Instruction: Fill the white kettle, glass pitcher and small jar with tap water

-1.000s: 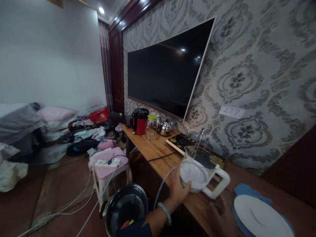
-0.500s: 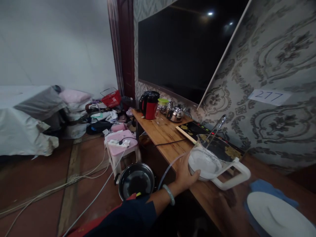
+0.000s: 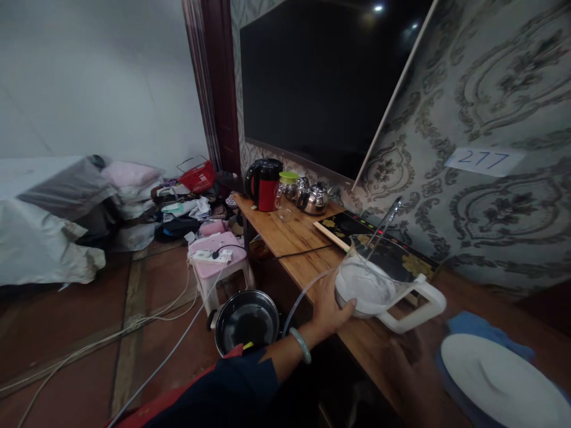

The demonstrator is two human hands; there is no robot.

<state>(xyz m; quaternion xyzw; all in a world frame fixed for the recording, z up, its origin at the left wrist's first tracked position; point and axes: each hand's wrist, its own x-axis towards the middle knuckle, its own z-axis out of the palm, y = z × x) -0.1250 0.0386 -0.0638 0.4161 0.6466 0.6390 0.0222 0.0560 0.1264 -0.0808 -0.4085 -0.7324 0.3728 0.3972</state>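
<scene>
My left hand [image 3: 331,308], a pale bangle on its wrist, is closed around the near left side of a glass jug [image 3: 366,284]. The thumb lies along the front; the other fingers are largely hidden. The jug has a white handle [image 3: 414,306] pointing right and something whitish inside. My right hand [image 3: 408,368], smeared and dim, is low beneath the handle, and its fingers are not clear. Behind the jug rises a curved metal spout [image 3: 389,219] by a black flowered cooktop [image 3: 419,270]. A white oval lid [image 3: 499,380] rests on a blue cloth [image 3: 491,334] at right.
Farther along the wooden table [image 3: 285,238] stand a red and black kettle [image 3: 266,189], a green-lidded glass jug [image 3: 288,184] and a steel teapot [image 3: 314,199]. Below are a black basin [image 3: 247,324] and a pink stool [image 3: 216,249] bearing a power strip [image 3: 209,255]. Cables [image 3: 129,326] cross the floor.
The whole view has shifted slightly, so most things appear a little farther left and up. My left hand keeps its hold on the jug; my right hand stays blurred near the handle.
</scene>
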